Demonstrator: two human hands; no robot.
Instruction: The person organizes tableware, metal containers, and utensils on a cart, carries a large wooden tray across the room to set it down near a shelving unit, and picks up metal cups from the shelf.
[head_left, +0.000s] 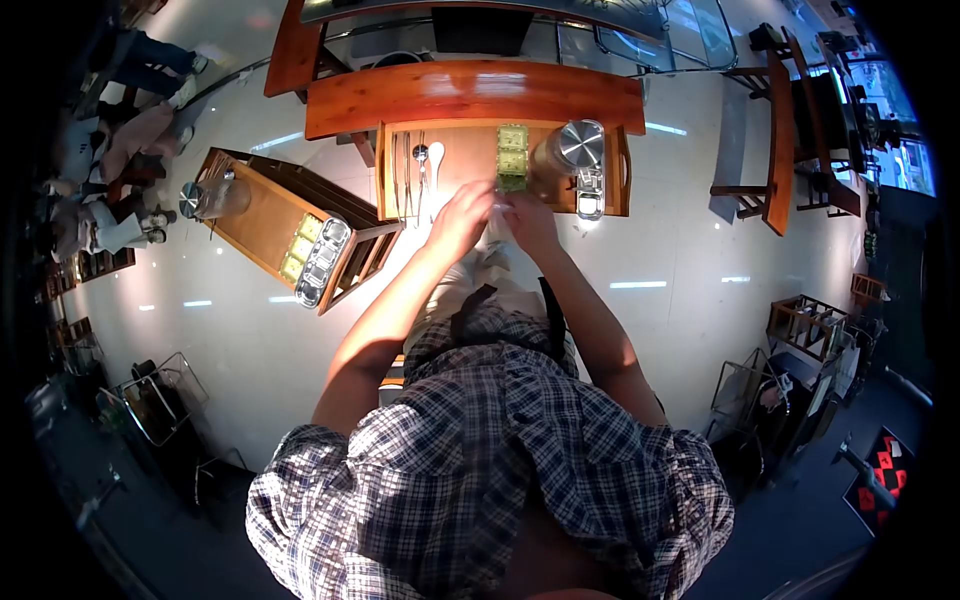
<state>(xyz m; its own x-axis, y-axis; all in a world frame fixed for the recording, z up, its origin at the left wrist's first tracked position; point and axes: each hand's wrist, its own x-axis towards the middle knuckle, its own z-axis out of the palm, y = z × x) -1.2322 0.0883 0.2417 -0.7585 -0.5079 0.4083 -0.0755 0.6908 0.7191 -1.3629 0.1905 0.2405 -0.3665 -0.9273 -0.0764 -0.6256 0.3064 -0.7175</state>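
so far, the left hand (463,218) and right hand (531,222) are meeting by the tray's (625,172) near edge, holding something or nothing, i can't tell; spoon (436,153) and jar (548,160) are sitting untouched.

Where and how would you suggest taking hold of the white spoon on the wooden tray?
I would pinch the narrow handle of the white spoon, coming from above on its right side: its rounded bowl points away from the person, and slim utensils lie close on its left.
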